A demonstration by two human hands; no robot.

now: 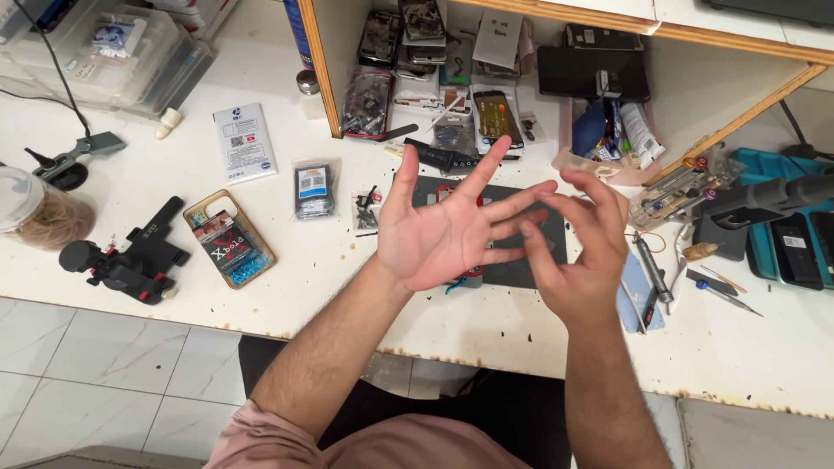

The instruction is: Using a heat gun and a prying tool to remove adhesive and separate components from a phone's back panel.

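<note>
Both grips empty, left hand point(439, 230) spread wide, right hand point(578, 252) loosely curled, poised over dark rectangular work mat point(543, 265) on white tabletop point(287, 278); risk judged: sweeping nearby slim metal screwdrivers point(650, 274) off the edge.

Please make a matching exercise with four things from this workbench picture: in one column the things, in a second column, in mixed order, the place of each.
Things:
1. black clamp tool
2. dark work mat
3. round jar
4. teal tray

Places:
A. far right of the table
B. far left edge of the table
C. under the left hand and right hand
D. near the front edge, left of a small open tin

Pairs: 1-D, 2-C, 3-B, 4-A
</note>
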